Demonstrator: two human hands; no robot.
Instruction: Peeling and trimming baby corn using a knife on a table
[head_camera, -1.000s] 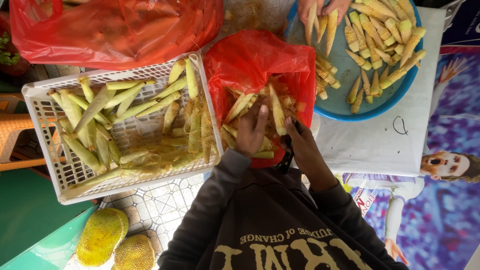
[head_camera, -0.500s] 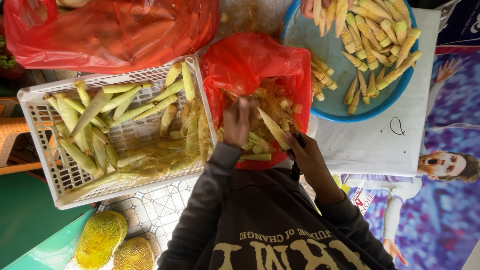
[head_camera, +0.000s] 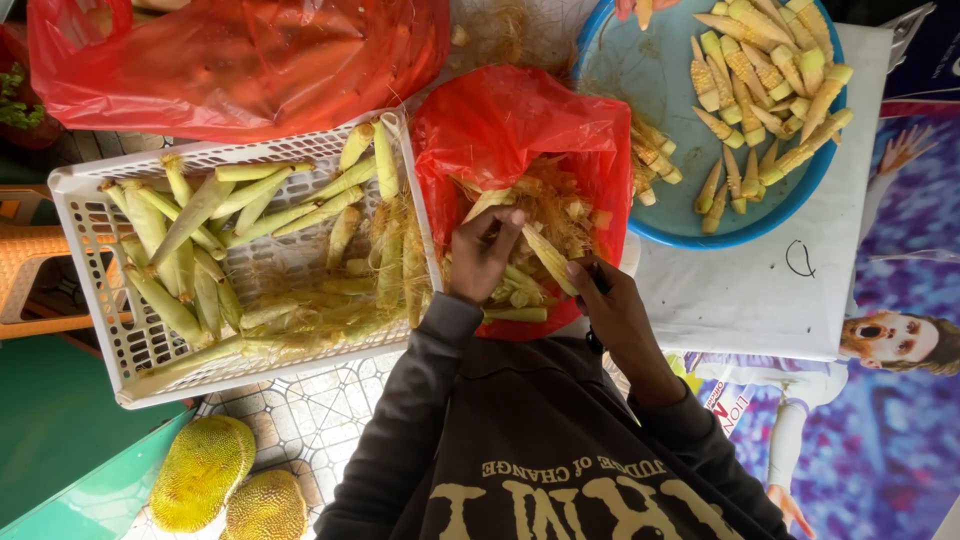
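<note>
My left hand (head_camera: 482, 255) pinches the husk end of a pale baby corn ear (head_camera: 546, 256) over an open red plastic bag (head_camera: 520, 120). The bag holds husks, silk and green trimmings. My right hand (head_camera: 612, 312) is at the ear's other end, closed around a small dark-handled knife (head_camera: 598, 282) whose blade is hidden. Both hands are in dark sleeves just above the bag's near edge.
A white slotted crate (head_camera: 85, 250) of unhusked baby corn stands to the left. A blue basin (head_camera: 650, 90) of peeled corn sits at the upper right on a white surface (head_camera: 760, 300), with another person's fingers (head_camera: 640, 8) at its rim. A second red bag (head_camera: 230, 60) lies behind. Two jackfruits (head_camera: 200, 472) lie on the tiled floor.
My left hand rose from the husk pile and now pinches one ear. My right hand moved up to the ear. The view slid slightly right.
</note>
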